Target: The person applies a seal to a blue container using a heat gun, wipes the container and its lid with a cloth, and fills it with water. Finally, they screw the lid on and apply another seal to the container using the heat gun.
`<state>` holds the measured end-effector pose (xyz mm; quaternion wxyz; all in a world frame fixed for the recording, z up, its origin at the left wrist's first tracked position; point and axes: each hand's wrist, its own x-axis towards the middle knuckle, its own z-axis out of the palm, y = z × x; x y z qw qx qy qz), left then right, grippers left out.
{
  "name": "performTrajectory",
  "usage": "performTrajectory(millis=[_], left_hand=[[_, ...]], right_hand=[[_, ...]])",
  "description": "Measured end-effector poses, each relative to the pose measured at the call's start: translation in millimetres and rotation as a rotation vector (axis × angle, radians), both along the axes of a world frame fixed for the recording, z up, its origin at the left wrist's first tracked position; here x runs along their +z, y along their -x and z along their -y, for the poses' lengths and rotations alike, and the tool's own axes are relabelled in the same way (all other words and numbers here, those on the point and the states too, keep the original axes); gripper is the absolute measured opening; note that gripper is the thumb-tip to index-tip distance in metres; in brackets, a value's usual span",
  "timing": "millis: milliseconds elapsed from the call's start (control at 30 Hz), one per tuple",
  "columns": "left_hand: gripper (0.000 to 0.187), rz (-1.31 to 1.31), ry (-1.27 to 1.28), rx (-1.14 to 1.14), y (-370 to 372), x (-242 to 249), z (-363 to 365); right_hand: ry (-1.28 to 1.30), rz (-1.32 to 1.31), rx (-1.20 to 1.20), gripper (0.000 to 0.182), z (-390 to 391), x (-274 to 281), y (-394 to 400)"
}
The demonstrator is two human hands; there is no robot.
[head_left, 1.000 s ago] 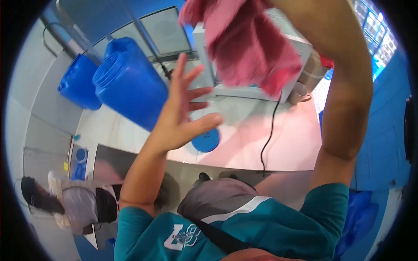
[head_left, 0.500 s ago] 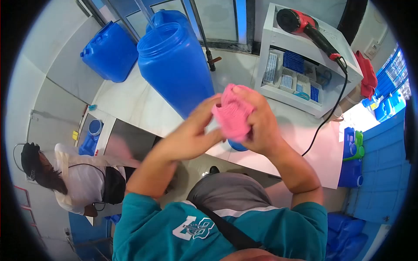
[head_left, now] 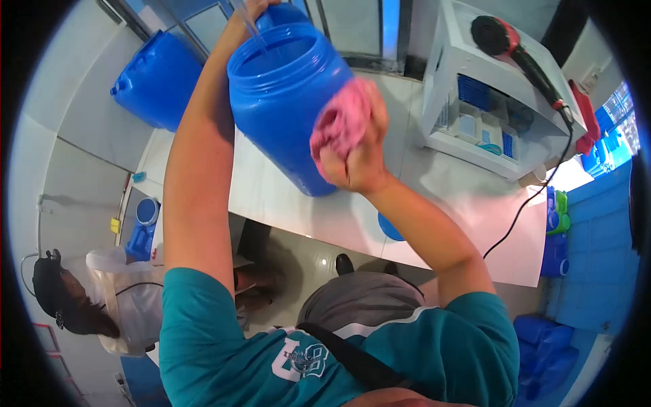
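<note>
A big blue water container [head_left: 291, 122] stands uncapped on the white counter, its wide threaded mouth facing up. A clear tube or stream [head_left: 248, 24] runs down into that mouth. My left hand [head_left: 252, 9] reaches past the container's left side to its handle at the back; the frame's top edge cuts off part of the fingers. In my right hand [head_left: 369, 159] is a bunched pink cloth [head_left: 342, 122], held against the container's right side. A round blue lid [head_left: 390, 228] lies at the counter's front edge, partly hidden by my right forearm.
Another blue container [head_left: 157, 81] sits to the left. On the right, a white shelf unit [head_left: 468, 152] carries a black-and-red heat gun [head_left: 519, 57], its cord [head_left: 525, 210] trailing over the counter [head_left: 447, 224]. A co-worker [head_left: 129, 298] is at lower left.
My hands were together on the pink cloth in front of the container. The left has moved up to the container's back, while the right has brought the cloth to its side.
</note>
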<state>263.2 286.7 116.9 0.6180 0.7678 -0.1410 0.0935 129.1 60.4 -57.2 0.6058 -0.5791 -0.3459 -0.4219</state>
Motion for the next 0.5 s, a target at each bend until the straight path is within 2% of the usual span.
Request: performTrajectory(millis=[33, 67, 133, 200, 233, 267, 333, 367, 433, 500], left_hand=[[0.045, -0.02, 0.005, 0.012, 1, 0, 0], [0.045, -0.052, 0.022, 0.026, 2, 0, 0], [0.046, -0.105, 0.046, 0.048, 7, 1, 2], [0.047, -0.152, 0.062, 0.058, 10, 1, 3], [0.047, -0.171, 0.073, 0.063, 14, 3, 6], [0.048, -0.184, 0.083, 0.067, 17, 3, 7], [0.049, -0.2, 0.106, 0.074, 20, 4, 8], [0.049, -0.201, 0.12, 0.078, 22, 4, 8], [0.05, -0.2, 0.139, 0.087, 15, 3, 4], [0.044, -0.108, 0.094, -0.012, -7, -7, -8]], right_hand=[[0.056, 0.303, -0.183, 0.057, 0, -11, 1], [0.064, 0.278, -0.165, 0.057, 2, -18, 2], [0.377, 0.494, -0.291, 0.058, 5, -20, -6], [0.276, 0.588, -0.305, 0.049, -18, 55, -5], [0.22, 0.625, -0.33, 0.046, -27, 73, -6], [0.221, 0.617, -0.323, 0.046, -30, 69, -4], [0.486, 0.651, -0.365, 0.044, -37, 52, 5], [0.608, 0.615, -0.309, 0.046, -36, 18, 12], [1.134, 0.536, -0.036, 0.043, -23, -75, 6], [1.226, 0.999, -0.426, 0.042, -12, -102, 4]])
